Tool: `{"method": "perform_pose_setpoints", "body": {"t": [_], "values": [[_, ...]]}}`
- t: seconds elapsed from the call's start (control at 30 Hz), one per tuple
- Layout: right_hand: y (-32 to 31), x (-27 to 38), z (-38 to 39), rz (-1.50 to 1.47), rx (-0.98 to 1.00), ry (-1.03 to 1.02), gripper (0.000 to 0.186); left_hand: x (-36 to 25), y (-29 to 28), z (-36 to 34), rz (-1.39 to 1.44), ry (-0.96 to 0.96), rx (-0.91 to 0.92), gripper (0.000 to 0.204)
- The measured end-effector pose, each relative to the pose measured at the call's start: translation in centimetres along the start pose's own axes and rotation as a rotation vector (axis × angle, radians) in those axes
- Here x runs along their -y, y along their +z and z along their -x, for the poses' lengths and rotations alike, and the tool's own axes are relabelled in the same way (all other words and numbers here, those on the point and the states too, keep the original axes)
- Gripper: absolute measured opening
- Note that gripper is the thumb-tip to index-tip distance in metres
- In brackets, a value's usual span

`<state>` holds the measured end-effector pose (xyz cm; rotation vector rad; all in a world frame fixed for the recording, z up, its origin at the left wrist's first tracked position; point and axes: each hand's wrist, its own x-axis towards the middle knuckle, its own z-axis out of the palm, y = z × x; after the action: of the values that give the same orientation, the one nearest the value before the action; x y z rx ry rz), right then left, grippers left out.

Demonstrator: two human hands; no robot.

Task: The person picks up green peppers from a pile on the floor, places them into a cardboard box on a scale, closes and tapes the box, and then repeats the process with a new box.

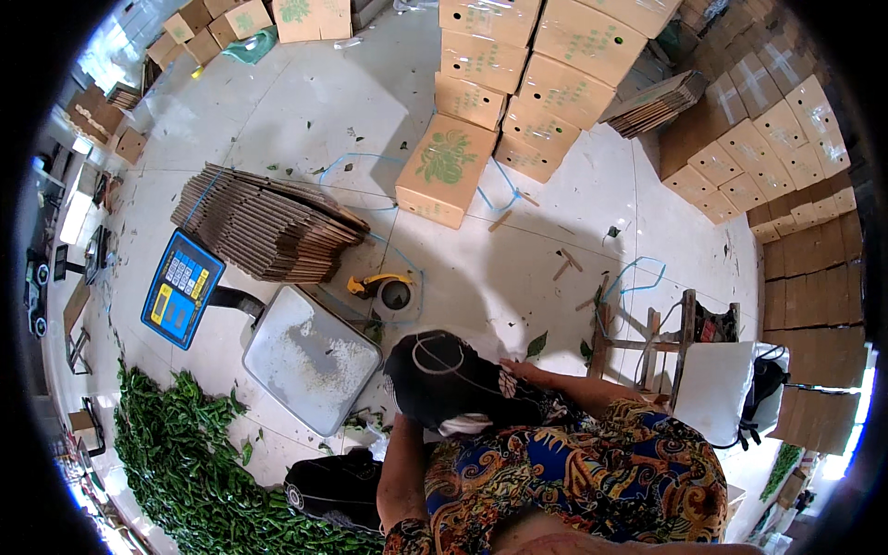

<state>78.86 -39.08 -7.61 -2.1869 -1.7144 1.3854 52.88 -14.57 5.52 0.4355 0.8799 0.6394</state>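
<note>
Logged from my remote post, left to right: one heap of long green produce (pixel 171 444) on the floor (pixel 481 287), its edge easily crushed by a careless step. One blue-framed scale panel (pixel 182 289) — marked, characters too small for me to read. One bundle of flattened cartons (pixel 268 227). One scale pan (pixel 291 370), littered with pale debris that could skew a reading. One yellow tape dispenser (pixel 377 281), near the pan, liable to be kicked. Left hand, hidden beyond the left forearm (pixel 400 472); grip, I cannot tell. Black cloth (pixel 439 370), before the patterned shirt (pixel 564 472), nearest both hands. One single carton (pixel 449 168), green plant print. Right hand (pixel 518 368), partly seen at the cloth's edge; clenched or released, I cannot tell. One carton stack (pixel 564 92), could topple if bumped — green print, illegible. One blue strap loop (pixel 662 270), a tripping hazard.
</note>
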Motion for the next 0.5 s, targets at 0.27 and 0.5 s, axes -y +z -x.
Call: {"method": "perform_pose_setpoints", "body": {"t": [0.27, 0.5], "values": [[-15.5, 3.2, -0.2, -0.04, -0.56, 0.083, 0.049, -2.5, -0.2, -2.4, -0.348, 0.287, -0.04, 0.044], [-17.3, 3.6, -2.6, 0.098, -0.402, -0.023, 0.034, -8.5, 5.0, -0.4, -0.417, 0.072, -0.144, 0.041]]}}
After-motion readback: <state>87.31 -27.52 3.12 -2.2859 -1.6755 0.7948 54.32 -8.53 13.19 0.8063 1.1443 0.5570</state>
